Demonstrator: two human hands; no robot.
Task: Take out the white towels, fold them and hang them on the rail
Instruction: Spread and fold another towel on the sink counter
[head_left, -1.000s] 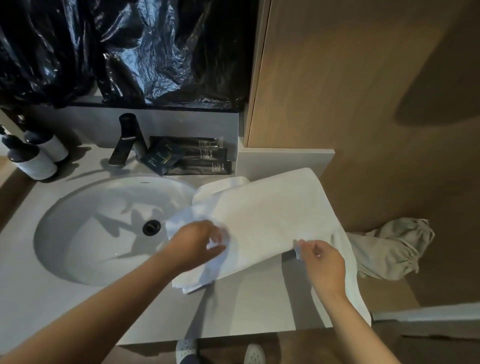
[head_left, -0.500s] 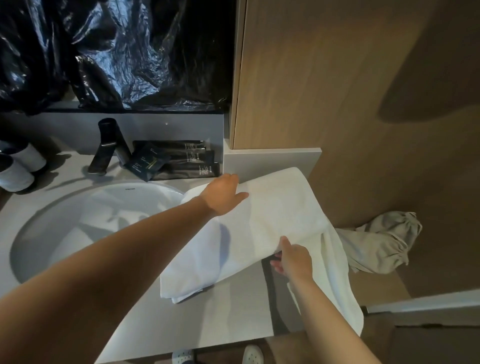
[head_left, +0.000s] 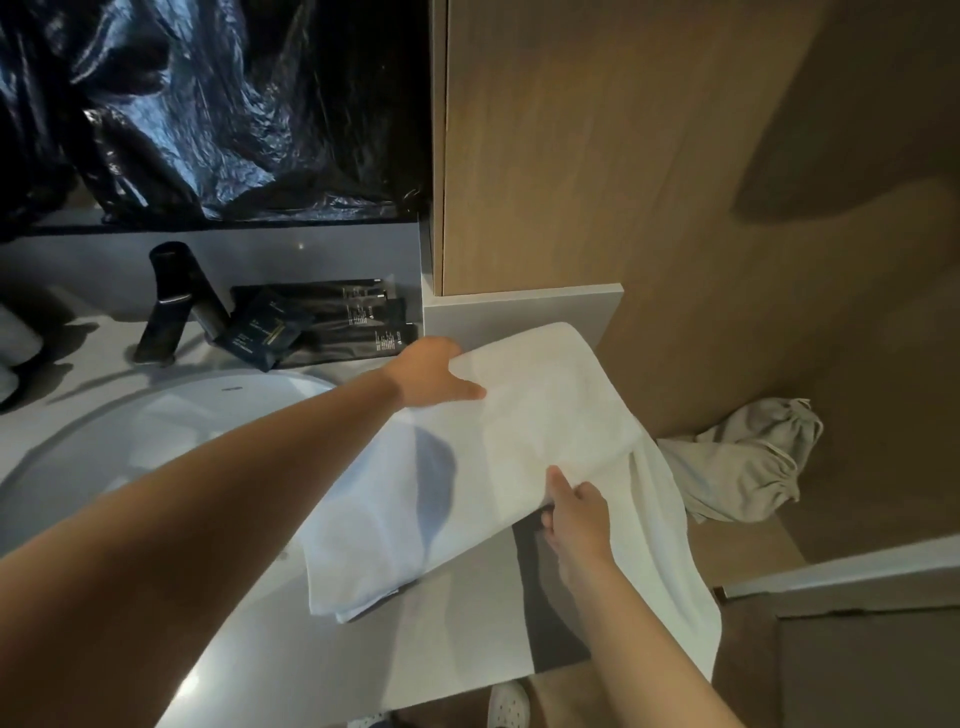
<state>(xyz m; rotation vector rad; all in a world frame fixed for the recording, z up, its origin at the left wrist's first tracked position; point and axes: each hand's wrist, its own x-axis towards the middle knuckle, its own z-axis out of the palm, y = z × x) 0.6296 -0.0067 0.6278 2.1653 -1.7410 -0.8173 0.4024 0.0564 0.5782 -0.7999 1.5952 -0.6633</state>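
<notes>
A white towel (head_left: 524, 447) lies partly folded on the grey counter (head_left: 291, 639) to the right of the sink, with one end hanging over the counter's right edge. My left hand (head_left: 426, 376) grips the towel's far left edge, thumb on top of the cloth. My right hand (head_left: 574, 512) pinches the towel's near right edge, thumb on top and fingers beneath. No rail is in view.
A white basin (head_left: 156, 436) with a black tap (head_left: 174, 301) sits at the left. Dark toiletry packets (head_left: 332, 327) lie behind the towel. Black plastic sheeting (head_left: 218, 104) covers the wall above. A beige cloth bundle (head_left: 737, 460) lies on a low ledge by the wooden wall.
My left hand has moved from the towel's near left part to its far edge and taken hold there. My right hand keeps its hold on the near right edge. The view has shifted right.
</notes>
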